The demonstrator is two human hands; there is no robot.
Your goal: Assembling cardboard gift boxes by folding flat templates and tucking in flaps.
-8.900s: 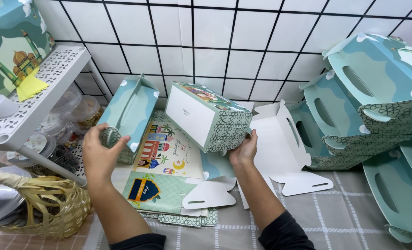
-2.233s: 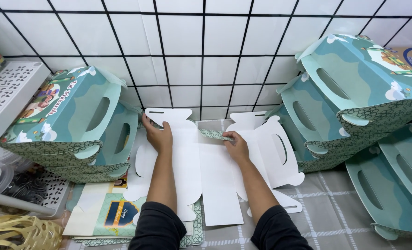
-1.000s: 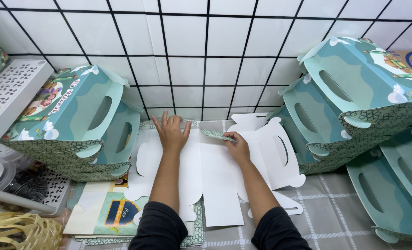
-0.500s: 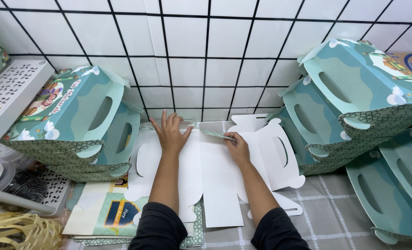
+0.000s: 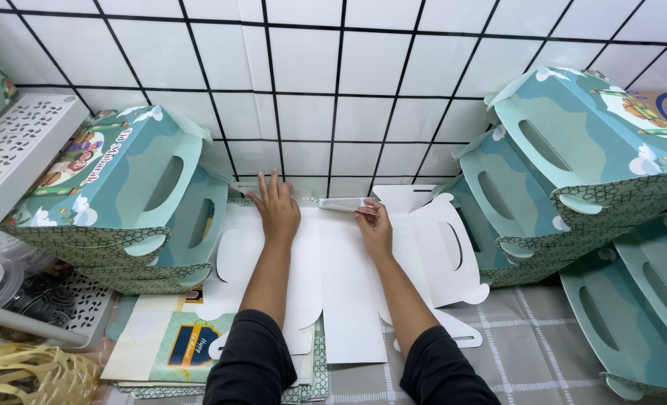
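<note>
A flat, unfolded white cardboard box blank (image 5: 348, 285) lies printed side down in front of me, on top of a pile of flat blanks. My left hand (image 5: 275, 208) rests palm down with fingers spread on its far left part. My right hand (image 5: 372, 225) pinches the blank's narrow far flap (image 5: 341, 206), which is bent up and shows a green patterned edge.
Assembled teal carry boxes with handle cut-outs are stacked at the left (image 5: 116, 202) and the right (image 5: 588, 172) against a white tiled wall. A white perforated shelf (image 5: 18, 142) and a woven basket (image 5: 26, 375) stand at the left. Printed flat blanks (image 5: 176, 345) lie underneath.
Since nine seconds ago the folded box I held has gone to the left stack and a new blank lies flat. Over the last second my hands have barely moved.
</note>
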